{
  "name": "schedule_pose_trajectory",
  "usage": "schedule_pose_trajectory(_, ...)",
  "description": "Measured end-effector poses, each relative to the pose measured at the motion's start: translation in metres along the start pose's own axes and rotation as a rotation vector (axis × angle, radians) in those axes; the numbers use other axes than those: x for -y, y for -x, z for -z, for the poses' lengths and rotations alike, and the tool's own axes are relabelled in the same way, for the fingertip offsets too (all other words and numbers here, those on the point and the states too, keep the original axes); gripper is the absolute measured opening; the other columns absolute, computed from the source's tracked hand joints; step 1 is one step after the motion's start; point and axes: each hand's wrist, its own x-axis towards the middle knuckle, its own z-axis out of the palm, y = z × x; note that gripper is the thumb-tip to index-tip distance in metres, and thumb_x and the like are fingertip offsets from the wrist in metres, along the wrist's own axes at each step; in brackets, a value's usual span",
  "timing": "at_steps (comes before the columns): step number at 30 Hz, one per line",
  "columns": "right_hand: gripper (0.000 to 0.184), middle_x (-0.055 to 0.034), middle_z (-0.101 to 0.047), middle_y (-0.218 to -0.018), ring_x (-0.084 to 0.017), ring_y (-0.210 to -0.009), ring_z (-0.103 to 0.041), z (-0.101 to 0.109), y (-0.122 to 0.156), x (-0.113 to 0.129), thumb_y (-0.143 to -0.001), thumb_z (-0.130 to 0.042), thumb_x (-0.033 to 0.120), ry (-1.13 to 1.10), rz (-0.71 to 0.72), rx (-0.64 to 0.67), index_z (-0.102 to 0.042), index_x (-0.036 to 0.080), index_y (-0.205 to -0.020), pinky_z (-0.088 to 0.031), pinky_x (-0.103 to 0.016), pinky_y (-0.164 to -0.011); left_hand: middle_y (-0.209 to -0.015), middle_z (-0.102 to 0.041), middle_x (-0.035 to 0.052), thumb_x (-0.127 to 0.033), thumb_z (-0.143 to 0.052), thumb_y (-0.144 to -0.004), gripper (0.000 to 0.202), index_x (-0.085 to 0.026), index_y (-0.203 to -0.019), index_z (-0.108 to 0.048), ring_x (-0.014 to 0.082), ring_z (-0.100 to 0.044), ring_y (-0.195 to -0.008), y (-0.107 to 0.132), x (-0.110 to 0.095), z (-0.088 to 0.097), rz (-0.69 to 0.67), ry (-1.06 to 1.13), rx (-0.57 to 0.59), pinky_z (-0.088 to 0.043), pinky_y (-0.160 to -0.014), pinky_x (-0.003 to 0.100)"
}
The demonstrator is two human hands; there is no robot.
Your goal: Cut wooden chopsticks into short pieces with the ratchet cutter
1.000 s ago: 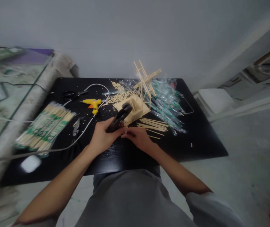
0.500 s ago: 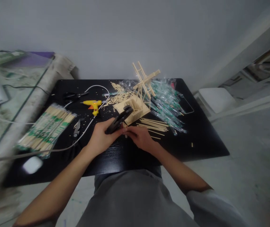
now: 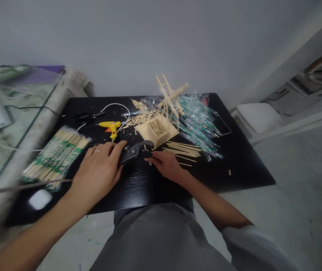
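My left hand (image 3: 99, 169) lies over the handles of black cutting pliers (image 3: 134, 150) that rest flat on the black table (image 3: 234, 158), fingers stretched over them. My right hand (image 3: 165, 163) sits just right of the pliers' jaws, fingertips pinched on a short wooden stick (image 3: 149, 158) at the table surface. Behind the hands stands a small box built of sticks (image 3: 158, 130) with a stick frame (image 3: 170, 96) rising above it.
A yellow glue gun (image 3: 110, 125) and its white cord lie at the back left, with black scissors (image 3: 86, 114) beyond. Wrapped chopstick bundles (image 3: 58, 152) lie at the left, loose sticks (image 3: 185, 149) and empty wrappers (image 3: 199, 120) at the right. A white case (image 3: 39, 198) sits near the front left edge.
My left hand has lowered the pliers from a raised tilt to flat on the table and slid left. The right hand stays in place by the jaws.
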Motion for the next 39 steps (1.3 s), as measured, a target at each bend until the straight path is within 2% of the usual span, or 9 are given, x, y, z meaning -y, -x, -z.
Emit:
schedule_pose_trajectory(5,0.026,-0.0062,-0.077,-0.077,-0.019,-0.073,-0.073,-0.002,0.001,-0.002,-0.103,-0.064,0.033,0.113,0.017,0.023,-0.074,0.017,-0.086,-0.046,-0.025,-0.069,-0.119,-0.065,0.0185,-0.022,-0.056,-0.095,0.054,-0.012,-0.148,-0.052,0.0366,-0.065,-0.104,-0.001,-0.011,-0.001,-0.008,-0.075,0.034,-0.052,-0.091,0.049)
schedule_pose_trajectory(10,0.026,-0.0071,-0.077,-0.078,-0.019,-0.074,-0.073,-0.004,0.002,-0.003,-0.104,-0.063,0.033,0.125,0.028,0.024,-0.073,0.017,-0.086,-0.046,-0.025,-0.068,-0.111,-0.065,0.0179,-0.022,-0.057,-0.094,0.051,-0.013,-0.145,-0.056,0.0354,-0.065,-0.098,-0.001,-0.012,-0.002,-0.003,-0.113,0.051,-0.054,-0.088,0.048)
schedule_pose_trajectory(14,0.028,-0.0061,-0.076,-0.077,-0.018,-0.073,-0.072,-0.004,0.001,-0.003,-0.105,-0.061,0.034,0.117,0.042,0.029,-0.072,0.017,-0.085,-0.046,-0.025,-0.068,-0.106,-0.065,0.0170,-0.019,-0.056,-0.094,0.048,-0.015,-0.142,-0.057,0.0335,-0.067,-0.092,-0.001,-0.012,0.000,0.014,-0.147,0.114,-0.055,-0.083,0.045)
schedule_pose_trajectory(19,0.032,-0.0062,-0.074,-0.073,-0.017,-0.066,-0.069,-0.004,0.001,-0.003,-0.106,-0.057,0.032,0.089,0.098,-0.013,-0.071,0.015,-0.084,-0.043,-0.024,-0.064,-0.100,-0.064,0.0138,-0.010,-0.049,-0.094,0.042,-0.016,-0.134,-0.059,0.0299,-0.068,-0.085,-0.001,-0.012,0.000,0.010,-0.180,0.160,-0.055,-0.077,0.041)
schedule_pose_trajectory(24,0.031,-0.0050,-0.072,-0.071,-0.017,-0.067,-0.068,-0.005,0.004,-0.005,-0.105,-0.060,0.032,0.096,0.053,0.007,-0.069,0.017,-0.081,-0.043,-0.024,-0.065,-0.093,-0.062,0.0111,-0.006,-0.043,-0.094,0.033,-0.016,-0.119,-0.062,0.0278,-0.067,-0.080,-0.001,-0.010,0.000,-0.029,-0.196,0.154,-0.055,-0.072,0.037)
schedule_pose_trajectory(28,0.033,-0.0050,-0.071,-0.071,-0.017,-0.067,-0.067,-0.004,0.005,-0.005,-0.105,-0.059,0.036,0.071,0.019,0.023,-0.070,0.018,-0.081,-0.043,-0.025,-0.065,-0.090,-0.062,0.0098,-0.005,-0.039,-0.094,0.034,-0.017,-0.116,-0.062,0.0265,-0.067,-0.074,-0.002,-0.008,0.000,-0.031,-0.193,0.161,-0.053,-0.066,0.036)
schedule_pose_trajectory(33,0.030,-0.0047,-0.073,-0.072,-0.017,-0.068,-0.068,0.001,0.003,-0.002,-0.103,-0.063,0.037,0.036,-0.031,0.061,-0.073,0.018,-0.082,-0.044,-0.025,-0.067,-0.100,-0.066,0.0127,-0.008,-0.046,-0.092,0.041,-0.017,-0.128,-0.062,0.0304,-0.069,-0.083,-0.002,-0.006,-0.007,-0.014,-0.150,0.119,-0.056,-0.073,0.041)
schedule_pose_trajectory(36,0.022,-0.0055,-0.079,-0.085,-0.018,-0.077,-0.072,0.011,0.001,0.005,-0.102,-0.065,0.035,-0.061,-0.010,0.081,-0.077,0.019,-0.093,-0.049,-0.026,-0.074,-0.110,-0.067,0.0153,-0.014,-0.053,-0.091,0.045,-0.017,-0.135,-0.061,0.0336,-0.069,-0.092,0.000,0.000,-0.012,0.021,-0.062,0.069,-0.057,-0.080,0.045)
schedule_pose_trajectory(39,0.015,-0.0056,-0.081,-0.097,-0.019,-0.087,-0.075,0.021,0.001,0.011,-0.100,-0.069,0.031,-0.155,-0.026,0.045,-0.078,0.020,-0.104,-0.052,-0.028,-0.081,-0.121,-0.067,0.0170,-0.020,-0.051,-0.095,0.043,-0.017,-0.136,-0.061,0.0340,-0.069,-0.102,0.004,0.008,-0.020,0.126,0.095,0.021,-0.057,-0.080,0.042)
